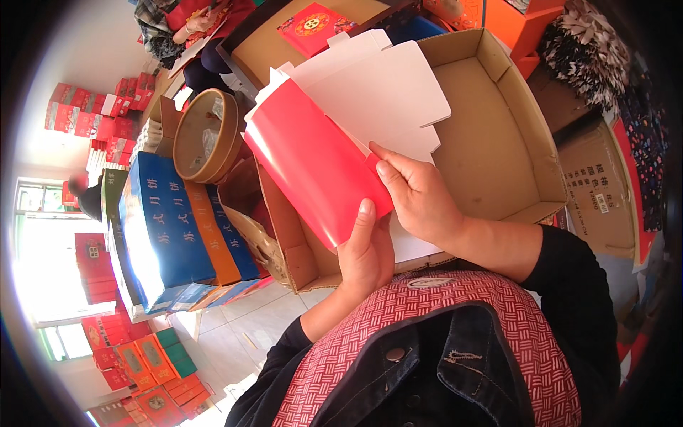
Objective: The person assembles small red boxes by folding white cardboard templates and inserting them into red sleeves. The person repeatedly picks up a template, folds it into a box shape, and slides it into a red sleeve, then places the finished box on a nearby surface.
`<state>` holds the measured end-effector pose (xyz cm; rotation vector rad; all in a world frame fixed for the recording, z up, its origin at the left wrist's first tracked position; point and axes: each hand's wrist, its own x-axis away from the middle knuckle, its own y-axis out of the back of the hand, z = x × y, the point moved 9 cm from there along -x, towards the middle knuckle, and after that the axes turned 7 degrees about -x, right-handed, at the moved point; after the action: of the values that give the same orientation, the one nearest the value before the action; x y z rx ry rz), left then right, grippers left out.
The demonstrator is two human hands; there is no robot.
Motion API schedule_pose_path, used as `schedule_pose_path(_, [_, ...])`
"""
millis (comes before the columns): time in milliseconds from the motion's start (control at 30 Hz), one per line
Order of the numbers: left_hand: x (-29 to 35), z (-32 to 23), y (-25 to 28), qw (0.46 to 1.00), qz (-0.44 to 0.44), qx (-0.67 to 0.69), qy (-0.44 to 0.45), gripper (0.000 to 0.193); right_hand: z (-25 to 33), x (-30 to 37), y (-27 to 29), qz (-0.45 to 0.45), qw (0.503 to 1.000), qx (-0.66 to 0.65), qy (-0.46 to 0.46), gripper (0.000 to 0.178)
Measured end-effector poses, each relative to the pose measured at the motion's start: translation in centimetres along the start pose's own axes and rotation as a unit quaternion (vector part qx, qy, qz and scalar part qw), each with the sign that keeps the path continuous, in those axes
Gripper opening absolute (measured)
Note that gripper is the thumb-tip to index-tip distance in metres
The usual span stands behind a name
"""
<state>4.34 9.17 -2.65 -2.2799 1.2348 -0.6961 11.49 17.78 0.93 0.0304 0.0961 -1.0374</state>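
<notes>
A glossy red cardboard box blank [313, 156], bent over into a curved panel, is held in front of me above an open carton. My left hand [366, 256] grips its near end, with the thumb on the red face and the fingers hidden behind. At its right edge my right hand [420, 196] pinches the card between thumb and forefinger, close to a small tab. White flat cardboard blanks [377, 92] with cut flaps lie under and beyond it, partly covered by the red one. The shallow brown carton [491, 135] spreads beneath both hands.
Left of the carton stand a round tan tub [224, 135] and stacked blue boxes [167, 220]. Farther back lies a red printed box [313, 28]. Another person's hand [196, 25] shows at the upper left. A folded brown carton [601, 188] leans at the right.
</notes>
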Motion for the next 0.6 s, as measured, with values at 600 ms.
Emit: schedule_pose_path(600, [0.0, 0.4, 1.0, 0.999, -0.036, 0.004, -0.009, 0.048, 1.9, 1.8, -0.7, 0.053, 0.997, 0.001, 0.062, 0.042])
